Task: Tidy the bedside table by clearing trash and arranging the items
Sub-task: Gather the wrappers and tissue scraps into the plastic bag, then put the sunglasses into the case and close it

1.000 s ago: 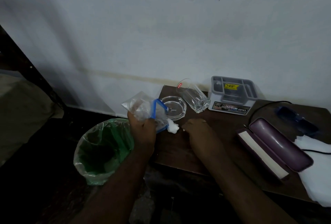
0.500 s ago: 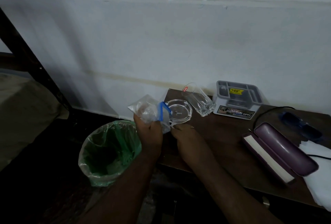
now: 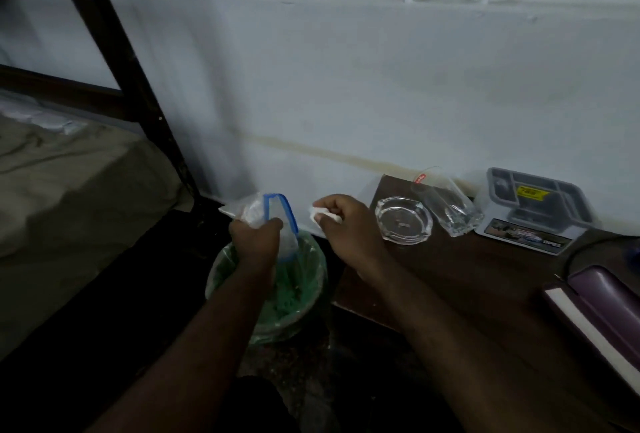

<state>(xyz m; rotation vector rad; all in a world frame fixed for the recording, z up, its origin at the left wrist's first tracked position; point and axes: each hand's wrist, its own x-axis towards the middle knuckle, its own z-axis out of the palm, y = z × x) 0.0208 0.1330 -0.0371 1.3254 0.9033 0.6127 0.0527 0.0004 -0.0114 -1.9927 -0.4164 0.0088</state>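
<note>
Trash in hand: left hand (image 3: 254, 235) grips clear plastic bag (image 3: 273, 216) above green-lined bin (image 3: 313, 289); right hand (image 3: 346, 224) pinches white wad (image 3: 320, 215) just beside bedside table (image 3: 450, 280). Risk: wad released short of the bin falls to the floor.

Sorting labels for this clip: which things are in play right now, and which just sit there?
In play: left hand with plastic bag; right hand with white wad; bin.
Sitting: ashtray, glass, grey organiser, purple case.
</note>
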